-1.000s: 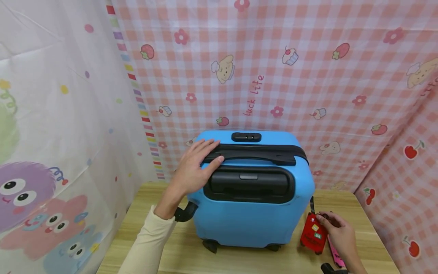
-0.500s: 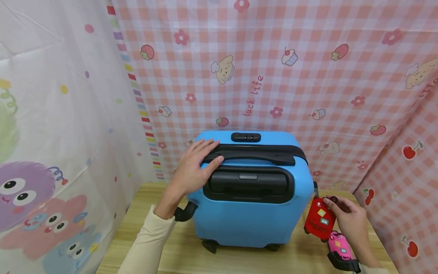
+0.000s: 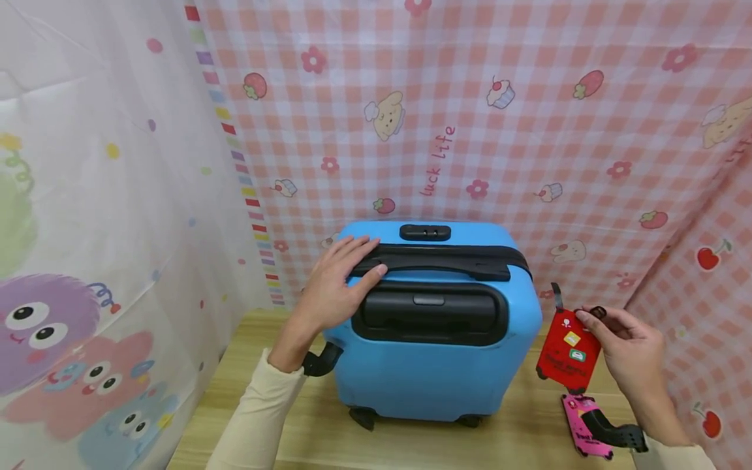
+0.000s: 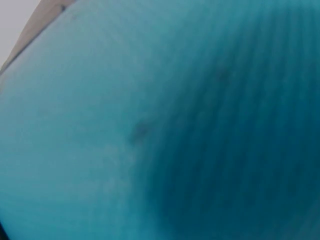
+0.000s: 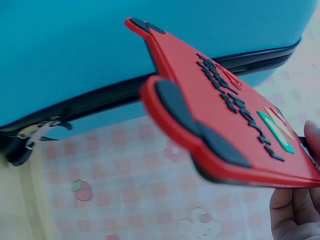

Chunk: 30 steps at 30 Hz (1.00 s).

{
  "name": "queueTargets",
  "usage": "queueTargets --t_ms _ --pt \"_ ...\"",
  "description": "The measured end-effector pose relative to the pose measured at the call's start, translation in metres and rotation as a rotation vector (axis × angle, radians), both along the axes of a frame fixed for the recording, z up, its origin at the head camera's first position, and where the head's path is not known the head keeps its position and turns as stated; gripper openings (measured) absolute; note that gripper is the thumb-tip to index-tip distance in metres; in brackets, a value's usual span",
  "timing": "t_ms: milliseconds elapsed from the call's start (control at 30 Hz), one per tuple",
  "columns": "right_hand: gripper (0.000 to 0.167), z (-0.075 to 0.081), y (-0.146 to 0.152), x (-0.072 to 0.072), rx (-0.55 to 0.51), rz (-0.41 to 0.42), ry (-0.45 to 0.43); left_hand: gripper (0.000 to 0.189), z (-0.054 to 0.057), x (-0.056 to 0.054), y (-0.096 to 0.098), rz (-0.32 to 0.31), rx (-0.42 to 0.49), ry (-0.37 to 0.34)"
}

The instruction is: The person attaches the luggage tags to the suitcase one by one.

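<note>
A blue suitcase (image 3: 429, 378) stands upright on the wooden table, its black carry handle (image 3: 435, 262) on top. My left hand (image 3: 331, 294) rests on its upper left edge with fingers stretched over the handle's end. To the right of the suitcase, my right hand (image 3: 637, 346) pinches a red luggage tag (image 3: 570, 352) by its top, with a black strap standing up from it. In the right wrist view the red tag (image 5: 225, 110) is close up beside the suitcase's side. Blue shell (image 4: 100, 125) fills the left wrist view, and the left hand is hidden there.
A pink luggage tag (image 3: 581, 431) lies on the table (image 3: 317, 437) at the right, partly behind the right wrist's black camera mount (image 3: 617, 434). A pink checked cloth (image 3: 470, 117) hangs close behind the suitcase. A white printed cloth (image 3: 135, 215) hangs at the left.
My right hand has lifted the red luggage tag up and to the right, away from the table, uncovering more of the pink tag. The left hand and suitcase stay in place.
</note>
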State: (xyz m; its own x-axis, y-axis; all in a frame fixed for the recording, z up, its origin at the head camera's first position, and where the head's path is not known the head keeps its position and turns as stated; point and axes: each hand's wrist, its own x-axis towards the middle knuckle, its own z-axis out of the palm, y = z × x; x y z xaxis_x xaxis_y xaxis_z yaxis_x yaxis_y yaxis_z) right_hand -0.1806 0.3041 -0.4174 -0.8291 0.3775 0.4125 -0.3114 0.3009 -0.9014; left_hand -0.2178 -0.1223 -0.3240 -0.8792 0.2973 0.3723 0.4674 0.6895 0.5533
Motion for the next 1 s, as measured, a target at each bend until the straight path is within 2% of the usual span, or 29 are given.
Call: queueTargets --t_ms 233,333,533,633,700,1000 --pt "0.017 0.023 0.004 0.002 -0.017 -0.015 0.013 0.057 0.0 -0.001 0.001 -0.008 0.006 -0.005" --pt "0.018 0.032 0.003 0.005 -0.041 0.005 0.033 0.057 0.0 -0.001 0.0 -0.011 0.009 -0.005" --pt "0.02 0.046 -0.003 0.009 -0.178 0.137 0.17 0.057 0.0 0.0 0.0 -0.003 0.008 -0.01" --pt "0.017 0.052 -0.006 0.009 -0.283 0.26 0.266 0.057 0.0 -0.001 0.0 0.0 0.005 -0.011" --pt "0.017 0.057 -0.009 0.009 -0.332 0.316 0.3 0.057 0.0 -0.001 0.0 0.0 0.006 -0.011" --pt "0.019 0.078 -0.024 0.016 -0.398 0.375 0.302 0.058 0.0 0.001 0.0 -0.007 0.004 -0.006"
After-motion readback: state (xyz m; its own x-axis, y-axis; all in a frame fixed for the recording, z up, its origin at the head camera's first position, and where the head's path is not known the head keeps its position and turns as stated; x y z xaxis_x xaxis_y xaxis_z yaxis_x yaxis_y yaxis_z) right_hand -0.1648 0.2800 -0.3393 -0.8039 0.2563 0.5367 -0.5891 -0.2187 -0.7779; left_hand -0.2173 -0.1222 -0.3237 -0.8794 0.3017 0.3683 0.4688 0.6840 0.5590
